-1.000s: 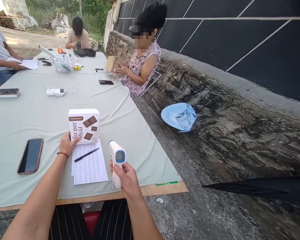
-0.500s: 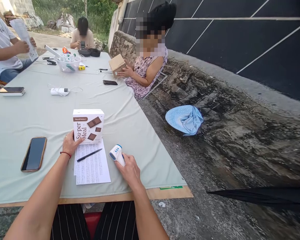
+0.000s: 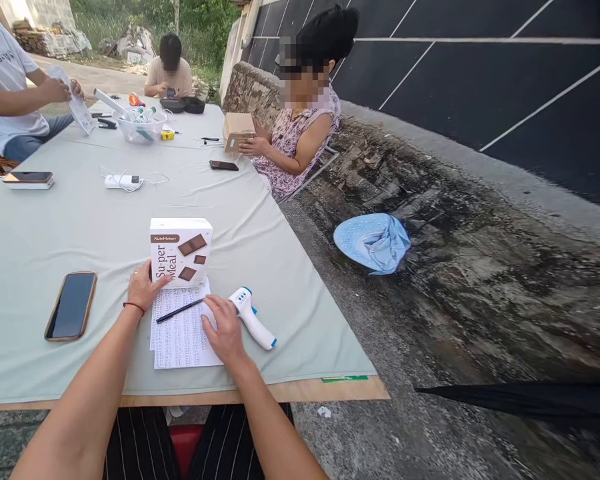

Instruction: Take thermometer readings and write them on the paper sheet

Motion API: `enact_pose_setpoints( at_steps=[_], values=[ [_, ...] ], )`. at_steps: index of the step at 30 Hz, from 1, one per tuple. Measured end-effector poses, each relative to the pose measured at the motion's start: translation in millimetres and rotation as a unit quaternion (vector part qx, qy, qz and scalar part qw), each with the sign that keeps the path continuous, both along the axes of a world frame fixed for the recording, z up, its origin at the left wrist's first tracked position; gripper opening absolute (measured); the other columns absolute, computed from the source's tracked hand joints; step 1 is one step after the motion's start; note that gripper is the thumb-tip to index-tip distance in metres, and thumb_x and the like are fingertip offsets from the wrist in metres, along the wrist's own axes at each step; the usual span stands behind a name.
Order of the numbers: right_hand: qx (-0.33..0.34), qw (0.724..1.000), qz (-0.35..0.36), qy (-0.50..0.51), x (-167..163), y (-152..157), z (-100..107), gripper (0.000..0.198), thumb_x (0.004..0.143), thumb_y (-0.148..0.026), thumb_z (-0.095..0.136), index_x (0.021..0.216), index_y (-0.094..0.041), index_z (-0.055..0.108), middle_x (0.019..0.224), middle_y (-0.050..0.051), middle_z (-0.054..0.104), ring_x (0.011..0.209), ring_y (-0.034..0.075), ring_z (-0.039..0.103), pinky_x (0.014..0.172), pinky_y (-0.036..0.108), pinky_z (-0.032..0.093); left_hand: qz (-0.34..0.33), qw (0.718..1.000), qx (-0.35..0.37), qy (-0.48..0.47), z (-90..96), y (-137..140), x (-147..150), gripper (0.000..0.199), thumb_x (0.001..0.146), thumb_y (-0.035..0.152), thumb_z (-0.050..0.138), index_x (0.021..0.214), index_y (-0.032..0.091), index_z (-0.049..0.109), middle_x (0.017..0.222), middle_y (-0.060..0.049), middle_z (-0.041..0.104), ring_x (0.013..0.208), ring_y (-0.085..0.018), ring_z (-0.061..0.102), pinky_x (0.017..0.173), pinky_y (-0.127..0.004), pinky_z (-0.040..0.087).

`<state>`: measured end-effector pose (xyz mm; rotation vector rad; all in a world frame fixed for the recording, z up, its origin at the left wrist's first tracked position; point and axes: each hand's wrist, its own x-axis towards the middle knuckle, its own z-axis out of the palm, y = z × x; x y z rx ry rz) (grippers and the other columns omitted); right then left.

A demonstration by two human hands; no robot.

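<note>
The infrared thermometer (image 3: 257, 327) has left the right hand (image 3: 225, 328) for the tablecloth (image 3: 305, 327) at its 3 o'clock, handle pointing to 4. Half open, that hand reaches the black pen (image 3: 180, 311), aligned 8-to-2; contact unclear. The left hand (image 3: 144, 285) grips the upright Su-per Meal box (image 3: 181, 257) ahead, at 12.

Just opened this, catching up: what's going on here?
The left hand holds a white box upright behind some written sheets. The right hand is at one end of a pen; whether it grips it is unclear. A thermometer lies just right of that hand. Farther up the table, another person holds a cardboard box.
</note>
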<state>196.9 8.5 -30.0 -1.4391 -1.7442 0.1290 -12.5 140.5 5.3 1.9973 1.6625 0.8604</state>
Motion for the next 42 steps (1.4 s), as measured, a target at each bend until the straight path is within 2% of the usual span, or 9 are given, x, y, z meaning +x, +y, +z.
enact_pose_setpoints(
  at_steps=[4,10,19,23,27,30,34,37,42],
  values=[
    [-0.021,0.998,0.01,-0.065,-18.3,3.6,-13.3,0.044,0.095,-0.014,0.04,0.135,-0.019,0.058,0.131,0.013,0.062,0.124,0.027,0.048,0.102,0.047,0.043,-0.009,1.0,0.008,0.003,-2.3,0.3,0.0,0.048,0.082,0.056,0.063,0.115,0.021,0.063,0.106,-0.009,0.072,0.104,-0.031,0.064,0.089,-0.043,0.049],
    [-0.029,0.994,0.001,-0.102,-14.5,2.2,-17.8,0.038,0.097,-0.012,0.041,0.124,-0.019,0.066,0.106,0.012,0.062,0.099,0.024,0.051,0.091,0.041,0.045,0.006,1.0,-0.009,0.01,-4.1,0.5,0.3,0.05,0.082,0.059,0.063,0.114,0.021,0.063,0.106,-0.009,0.072,0.107,-0.031,0.063,0.089,-0.042,0.049],
    [0.026,0.996,0.018,-0.088,-13.5,4.3,-17.3,0.019,0.097,-0.016,0.05,0.1,-0.021,0.069,0.09,0.006,0.058,0.085,0.02,0.05,0.08,0.036,0.04,0.004,1.0,-0.007,0.007,0.4,-0.6,0.7,0.049,0.083,0.059,0.061,0.114,0.021,0.064,0.106,-0.009,0.072,0.104,-0.031,0.064,0.088,-0.042,0.049],
    [0.076,0.996,0.036,-0.004,-13.9,1.3,-19.4,0.016,0.1,-0.023,0.045,0.095,-0.02,0.06,0.084,0.005,0.061,0.079,0.019,0.053,0.075,0.035,0.042,0.004,1.0,-0.005,-0.003,0.6,-0.6,-0.4,0.048,0.083,0.059,0.061,0.114,0.023,0.065,0.103,-0.008,0.073,0.102,-0.03,0.065,0.088,-0.042,0.05],
    [0.062,0.983,-0.005,0.171,-12.8,-3.6,-20.6,0.016,0.096,-0.032,0.052,0.083,-0.023,0.052,0.073,0.001,0.057,0.069,0.017,0.054,0.067,0.033,0.046,0.003,1.0,0.0,-0.004,-0.3,-0.2,-0.6,0.048,0.083,0.059,0.061,0.113,0.023,0.065,0.104,-0.008,0.073,0.102,-0.03,0.065,0.087,-0.042,0.05],
    [0.014,0.949,-0.025,0.315,-10.4,-4.7,-17.6,0.017,0.09,-0.035,0.056,0.078,-0.023,0.052,0.07,-0.001,0.058,0.067,0.015,0.057,0.066,0.031,0.05,0.001,1.0,-0.001,-0.006,0.2,-0.3,0.2,0.048,0.083,0.059,0.06,0.112,0.022,0.065,0.104,-0.008,0.073,0.102,-0.031,0.065,0.087,-0.043,0.05],
    [-0.07,0.892,-0.022,0.446,-6.0,-5.4,-10.7,0.02,0.086,-0.04,0.058,0.084,-0.02,0.063,0.069,0.0,0.064,0.064,0.015,0.06,0.065,0.031,0.052,0.002,1.0,0.0,-0.007,1.3,-0.8,1.2,0.047,0.082,0.059,0.06,0.111,0.022,0.066,0.105,-0.009,0.074,0.103,-0.031,0.065,0.087,-0.042,0.05],
    [-0.115,0.863,-0.012,0.491,-3.7,-11.8,-9.2,0.026,0.084,-0.043,0.06,0.09,-0.019,0.068,0.07,0.001,0.066,0.06,0.014,0.06,0.061,0.03,0.051,-0.001,1.0,-0.002,-0.009,1.2,-1.1,1.3,0.047,0.082,0.058,0.061,0.112,0.023,0.066,0.105,-0.008,0.074,0.104,-0.031,0.065,0.088,-0.042,0.05],
    [-0.122,0.868,-0.033,0.481,-1.3,-27.4,-13.7,0.018,0.071,-0.037,0.07,0.076,-0.021,0.063,0.066,-0.001,0.062,0.06,0.014,0.055,0.056,0.027,0.047,0.008,1.0,0.002,-0.001,0.0,-0.4,0.7,0.046,0.082,0.059,0.062,0.11,0.024,0.066,0.103,-0.008,0.074,0.104,-0.031,0.065,0.087,-0.043,0.051]
  ],
)
